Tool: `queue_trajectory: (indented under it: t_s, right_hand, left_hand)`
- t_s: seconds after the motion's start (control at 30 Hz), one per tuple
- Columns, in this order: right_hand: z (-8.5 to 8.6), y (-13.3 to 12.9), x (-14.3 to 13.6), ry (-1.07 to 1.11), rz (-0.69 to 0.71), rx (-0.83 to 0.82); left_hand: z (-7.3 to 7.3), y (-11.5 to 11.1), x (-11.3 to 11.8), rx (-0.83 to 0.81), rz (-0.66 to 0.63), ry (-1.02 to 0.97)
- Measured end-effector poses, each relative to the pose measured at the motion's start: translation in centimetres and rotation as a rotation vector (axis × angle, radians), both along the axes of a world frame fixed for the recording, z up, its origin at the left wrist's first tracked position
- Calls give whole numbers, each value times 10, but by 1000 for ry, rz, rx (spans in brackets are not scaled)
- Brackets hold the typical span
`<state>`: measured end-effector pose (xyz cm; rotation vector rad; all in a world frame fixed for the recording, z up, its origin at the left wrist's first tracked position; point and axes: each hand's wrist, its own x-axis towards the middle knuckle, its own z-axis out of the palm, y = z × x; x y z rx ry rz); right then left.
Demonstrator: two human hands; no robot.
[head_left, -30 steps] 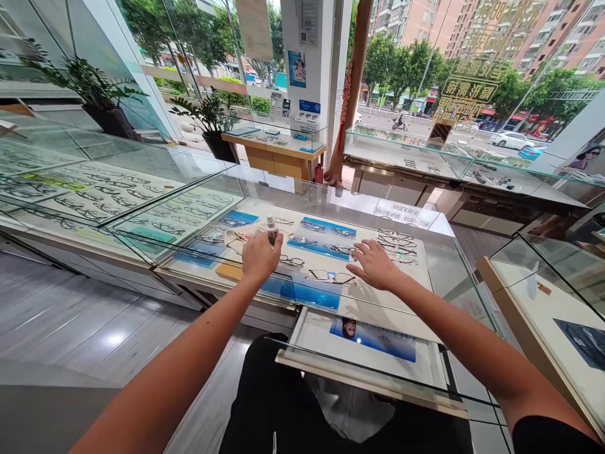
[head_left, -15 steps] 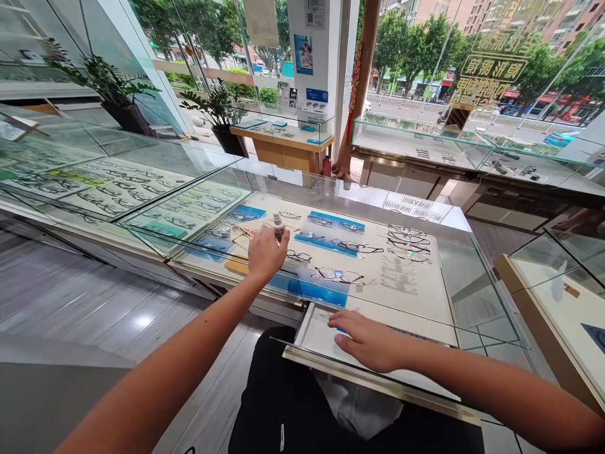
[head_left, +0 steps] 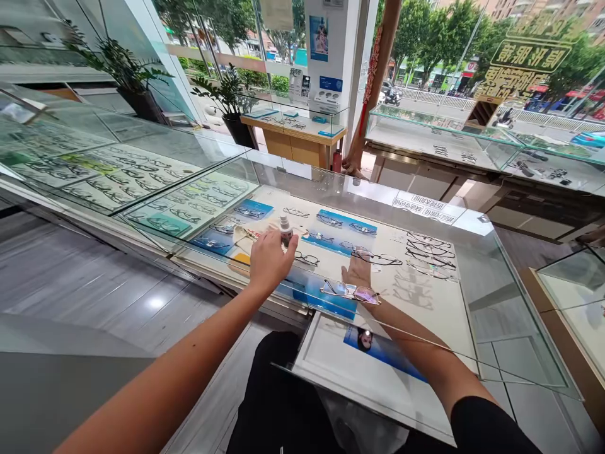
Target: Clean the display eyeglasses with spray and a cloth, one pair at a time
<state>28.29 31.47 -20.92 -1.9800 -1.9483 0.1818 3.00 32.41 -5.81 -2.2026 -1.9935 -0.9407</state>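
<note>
My left hand [head_left: 271, 257] is closed around a small spray bottle [head_left: 285, 228] with a pale cap, over the glass display case [head_left: 508, 277]. Beside it lie a cream cloth [head_left: 242, 234] and a pair of eyeglasses [head_left: 308, 258]. My right hand [head_left: 358, 272] reaches in beneath the glass, fingers stretched forward and nothing seen in them. Across that hand and forearm show dark-framed glasses [head_left: 385, 258] and thin-framed glasses [head_left: 366, 294], which partly hide them. Below the forearm, a pulled-out white drawer [head_left: 326, 343] bears a blue printed card [head_left: 385, 356].
Rows of eyeglasses [head_left: 137, 176] fill the case at left. More frames [head_left: 430, 252] stand stacked at right. Blue display cards [head_left: 338, 230] lie in the middle. The drawer's edge is close to my lap. Further cases [head_left: 435, 135] and potted plants [head_left: 231, 107] stand behind.
My right hand has moved from above the drawer forward into the case beneath the glass. The drawer's blue card now shows. My left hand still holds the spray bottle; the view has shifted slightly.
</note>
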Motion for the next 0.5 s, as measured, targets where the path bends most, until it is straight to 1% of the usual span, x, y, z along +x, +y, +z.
queue_trajectory:
  t_s: [0.07, 0.13, 0.2, 0.27, 0.33, 0.4, 0.5]
  right_hand:
    - [-5, 19, 3, -16, -14, 10]
    - [-9, 32, 6, -59, -19, -9]
    - [-11, 39, 9, -111, -22, -58]
    - [-9, 42, 9, -137, -22, -104]
    - [-2, 41, 6, -141, -18, -120]
    - [8, 34, 2, -139, -15, -118]
    - [27, 12, -5, -148, 10, -162]
  left_hand:
    - [1, 0, 0, -5, -2, 0]
    - [1, -1, 0, -15, 1, 2]
    - [2, -1, 0, -26, 10, 5]
    - [3, -1, 1, -41, 18, 5]
    - [3, -2, 1, -54, 24, 6]
    - [4, -2, 1, -57, 25, 4]
    - [3, -2, 0, -42, 19, -8]
